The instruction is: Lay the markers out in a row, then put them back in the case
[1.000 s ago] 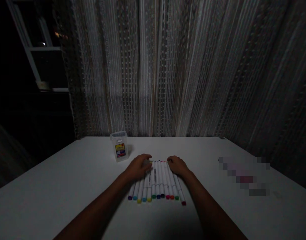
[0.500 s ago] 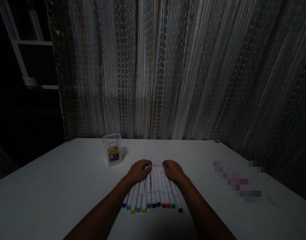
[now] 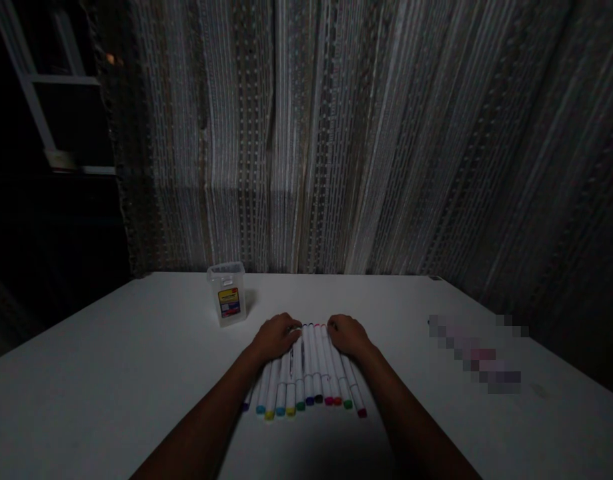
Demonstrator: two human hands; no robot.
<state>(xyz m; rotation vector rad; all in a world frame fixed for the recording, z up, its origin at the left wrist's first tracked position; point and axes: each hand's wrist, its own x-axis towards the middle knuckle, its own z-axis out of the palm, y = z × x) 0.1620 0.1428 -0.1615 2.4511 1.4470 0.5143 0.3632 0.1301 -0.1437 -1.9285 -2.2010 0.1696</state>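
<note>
Several white markers [image 3: 311,373] with coloured caps lie side by side on a white table [image 3: 111,373], caps toward me. My left hand [image 3: 276,335] rests curled over the far ends of the markers on the left side of the row. My right hand [image 3: 347,333] rests curled over the far ends on the right side. Both hands press in on the bundle from its two sides, fingers bent round the marker ends. The middle markers show between the hands.
A clear plastic marker case [image 3: 227,303] with a yellow label stands upright to the left, beyond my left hand. A blurred-out object [image 3: 479,352] lies on the table at right. A patterned curtain [image 3: 336,133] hangs behind the table; a dark window is at far left.
Both hands have drawn closer together over the marker ends, squeezing the row narrower. The view has shifted slightly.
</note>
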